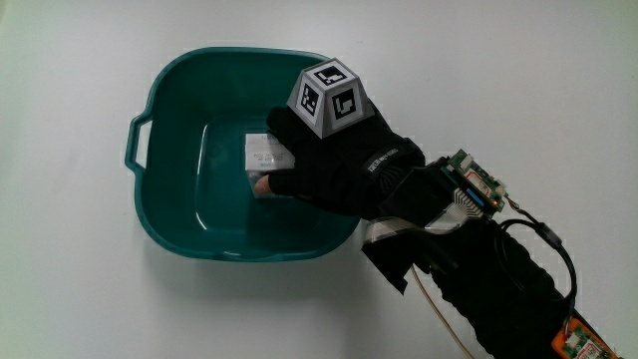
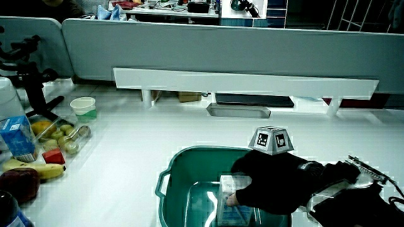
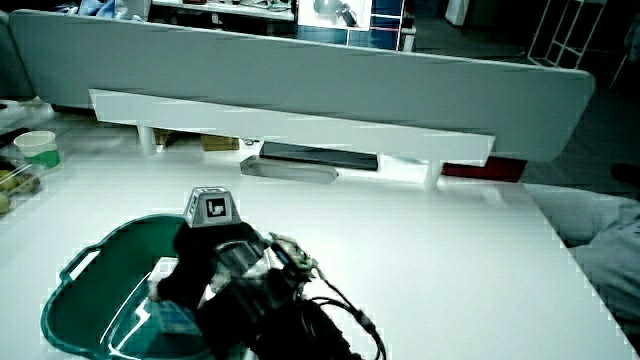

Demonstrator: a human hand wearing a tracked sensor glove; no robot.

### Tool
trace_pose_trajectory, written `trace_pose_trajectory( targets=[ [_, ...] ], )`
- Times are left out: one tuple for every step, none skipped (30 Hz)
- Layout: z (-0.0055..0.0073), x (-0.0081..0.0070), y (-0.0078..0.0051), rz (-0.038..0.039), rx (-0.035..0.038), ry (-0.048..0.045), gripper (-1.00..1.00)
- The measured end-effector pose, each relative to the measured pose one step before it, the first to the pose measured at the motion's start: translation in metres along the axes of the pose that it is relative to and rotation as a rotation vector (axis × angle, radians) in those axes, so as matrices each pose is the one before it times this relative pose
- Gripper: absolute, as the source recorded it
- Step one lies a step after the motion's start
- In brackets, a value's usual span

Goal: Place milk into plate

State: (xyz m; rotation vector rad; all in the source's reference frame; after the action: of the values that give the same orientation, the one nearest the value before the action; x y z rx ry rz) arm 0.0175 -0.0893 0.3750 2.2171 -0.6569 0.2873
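A teal plastic basin (image 1: 169, 85) with handles sits on the white table; it also shows in both side views (image 2: 189, 161) (image 3: 95, 265). Inside it stands a small white milk carton (image 1: 261, 153), seen too in a side view (image 2: 230, 189). The black-gloved hand (image 1: 334, 165) reaches into the basin with its fingers wrapped around the carton. In a side view the hand (image 2: 265, 186) grips the carton low in the basin. The patterned cube (image 1: 329, 97) on the hand's back sits above the basin. In another side view the hand (image 3: 205, 255) hides most of the carton.
Along the table's edge, in a side view, lie a blue carton (image 2: 16, 139), a clear box of fruit (image 2: 60, 135), a banana (image 2: 38, 169), a red apple (image 2: 19, 183) and a paper cup (image 2: 83, 108). A low partition (image 2: 240, 47) runs across the table, farther from the person.
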Motion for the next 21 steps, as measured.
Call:
trace_pose_trajectory(
  targets=[
    [0.00068, 0.00162, -0.00447, 0.03183, -0.00971, 0.0239, -0.74],
    [-0.00087, 0.00323, -0.00361, -0.06136, -0.024, -0.03656, -0.78],
    [-0.00088, 0.00263, -0.00501, -0.01086, 0.01589, -0.01406, -0.83],
    [-0.00084, 0.00268, -0.005, -0.01086, 0.01589, -0.01406, -0.87],
    [-0.0008, 0.00272, -0.00498, -0.01086, 0.01589, -0.01406, -0.91],
    [-0.00075, 0.00276, -0.00496, -0.01086, 0.01589, -0.01406, -0.96],
    [-0.00072, 0.00281, -0.00494, -0.01086, 0.01589, -0.01406, -1.0],
    [-0.00068, 0.00285, -0.00492, -0.01086, 0.01589, -0.01406, -1.0],
    [0.00058, -0.0002, -0.00568, 0.00931, -0.00571, -0.01415, -1.0],
    [0.00052, 0.00034, -0.00547, 0.01208, 0.0068, 0.00872, -1.0],
    [0.00469, -0.00507, -0.00972, 0.06837, 0.02903, -0.01464, -1.0],
    [0.00024, -0.00124, -0.0053, -0.03154, 0.04968, -0.07037, -1.0],
    [0.00288, -0.00262, -0.00616, 0.01546, 0.00057, -0.01866, -1.0],
    [-0.00201, 0.00082, -0.0039, -0.03119, -0.04064, -0.00721, -1.0],
    [0.01041, -0.00674, -0.01042, 0.0389, -0.1073, 0.07147, -1.0],
    [-0.00689, 0.00288, -0.00142, 0.03102, 0.05146, -0.08025, -1.0],
    [-0.00055, 0.00124, -0.00564, -0.00795, 0.00008, -0.01593, -1.0],
    [-0.00057, 0.00128, -0.00563, -0.00795, 0.00008, -0.01593, -1.0],
    [-0.00059, 0.00131, -0.00562, -0.00795, 0.00008, -0.01593, -1.0],
    [-0.00061, 0.00135, -0.00561, -0.00795, 0.00008, -0.01593, -1.0],
    [-0.00064, 0.00138, -0.0056, -0.00795, 0.00008, -0.01593, -1.0]
  ],
)
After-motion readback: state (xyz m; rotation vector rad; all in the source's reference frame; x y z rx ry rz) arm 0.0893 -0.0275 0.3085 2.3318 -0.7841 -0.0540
